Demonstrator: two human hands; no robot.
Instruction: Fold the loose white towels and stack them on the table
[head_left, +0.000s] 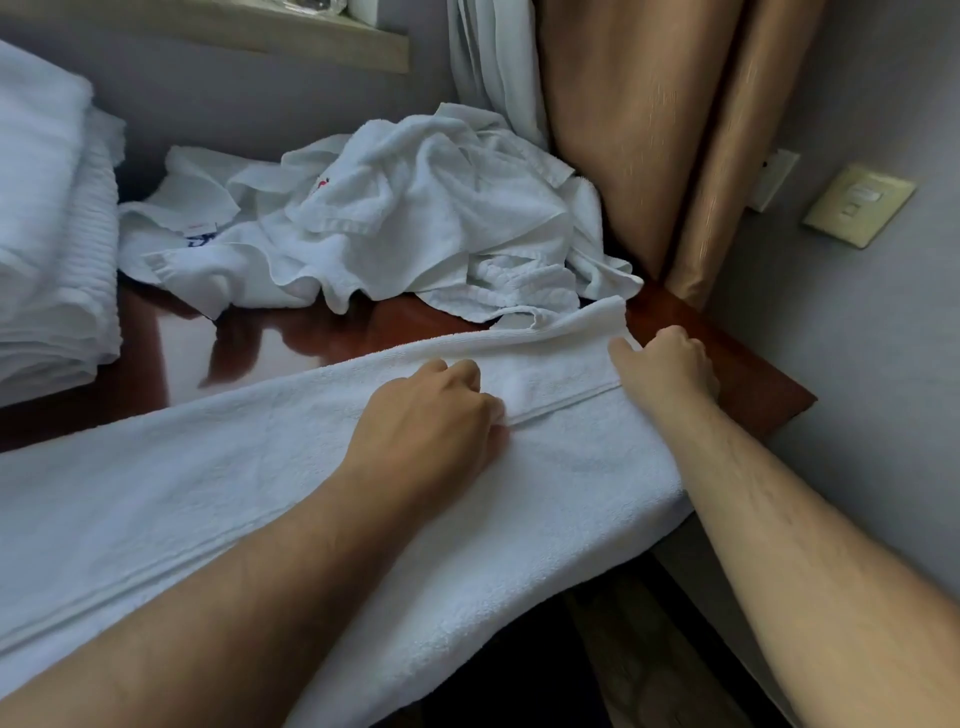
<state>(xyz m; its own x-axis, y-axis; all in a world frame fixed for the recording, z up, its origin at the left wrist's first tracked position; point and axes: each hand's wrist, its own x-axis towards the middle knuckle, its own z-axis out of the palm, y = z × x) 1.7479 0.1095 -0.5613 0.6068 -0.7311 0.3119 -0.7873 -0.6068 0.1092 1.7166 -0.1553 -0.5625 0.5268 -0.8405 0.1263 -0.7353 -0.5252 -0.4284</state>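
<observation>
Mid-fold: the long white terry towel (363, 493) lies across the near edge of the glossy red-brown desk (737, 379), left hand (431, 410) and right hand (670, 364) each in a curled grip pinching its right-end hem, likely next carrying that end leftward, edges matched.

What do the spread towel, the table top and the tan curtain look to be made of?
The towel: white terry, probably cotton; matte looped pile, flat woven band along it. The table top: reddish-brown wood or veneer, glossy lacquer; it mirrors the light. The curtain: tan woven fabric, slight sheen, hanging in soft folds.
</observation>
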